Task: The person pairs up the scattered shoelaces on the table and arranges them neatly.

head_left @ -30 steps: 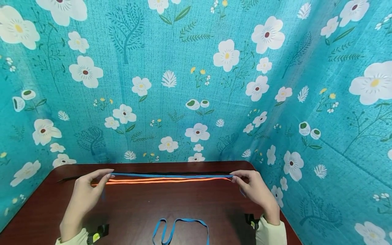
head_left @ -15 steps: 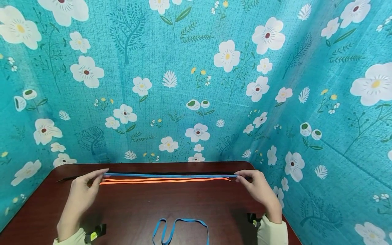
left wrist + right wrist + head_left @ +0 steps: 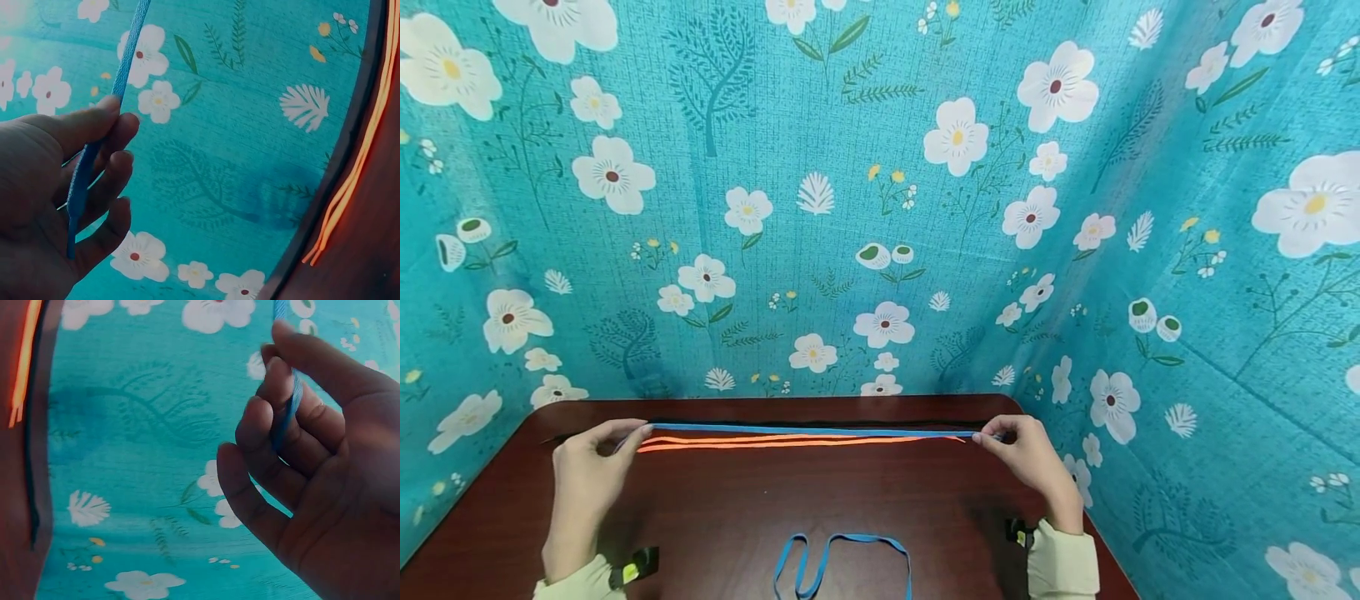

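Note:
A blue shoelace [image 3: 812, 431] is stretched nearly straight between the two hands, above the far part of the table. My left hand [image 3: 583, 475] pinches it between thumb and forefinger near one end; in the left wrist view the lace's narrow tip [image 3: 71, 244] hangs down across the palm. On the other side my right hand [image 3: 1026, 454] pinches the lace with thumb and fingertips, and a short tail [image 3: 289, 419] runs down behind the curled fingers. Just below the lace, in the head view, an orange shoelace [image 3: 752, 447] lies doubled on the table.
A black shoelace [image 3: 350, 144] lies along the table's far edge, partly covered in the head view. Another blue shoelace [image 3: 865, 538] lies in loose bends at the near middle of the dark wooden table [image 3: 715, 508]. Flowered teal cloth [image 3: 820, 275] hangs behind and at the sides.
My left hand has shifted left and my right hand slightly right, so a longer stretch of blue shoelace shows between them. The laces on the table have not moved.

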